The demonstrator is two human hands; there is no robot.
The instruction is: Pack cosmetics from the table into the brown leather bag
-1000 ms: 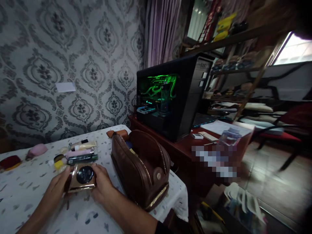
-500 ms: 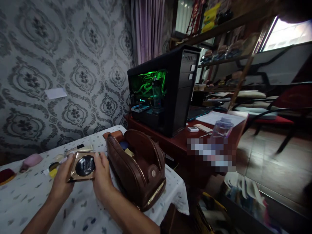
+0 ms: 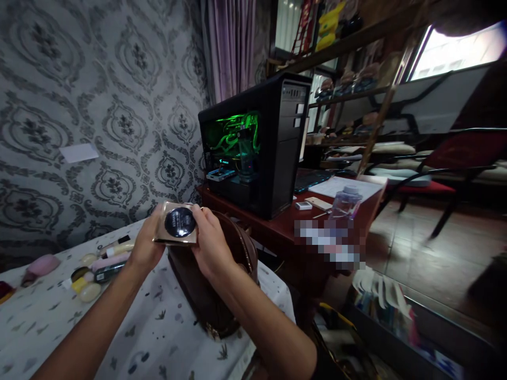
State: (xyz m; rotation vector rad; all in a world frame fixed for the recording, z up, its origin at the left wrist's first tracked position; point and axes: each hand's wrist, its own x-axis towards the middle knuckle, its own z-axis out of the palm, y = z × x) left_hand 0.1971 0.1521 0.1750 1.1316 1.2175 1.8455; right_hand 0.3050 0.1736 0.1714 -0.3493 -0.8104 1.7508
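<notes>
Between the pinching fingers of left hand (image 3: 147, 244) and right hand (image 3: 213, 240), the gold cosmetics case (image 3: 177, 226) looks light, stiff and slippery, best held by opposite edges.

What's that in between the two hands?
In the head view, a shiny gold case with a dark round patch sits between the left hand and right hand, held from both sides.

The wall (image 3: 91, 79) in front of me is papered in grey medallions, and a lilac curtain (image 3: 233, 47) hangs toward its right. Past the dark red desk (image 3: 275, 228) I see wooden shelves (image 3: 356, 39), a bright window (image 3: 459, 50), and a red chair (image 3: 465, 150) on shiny floor tiles (image 3: 407, 237).
</notes>
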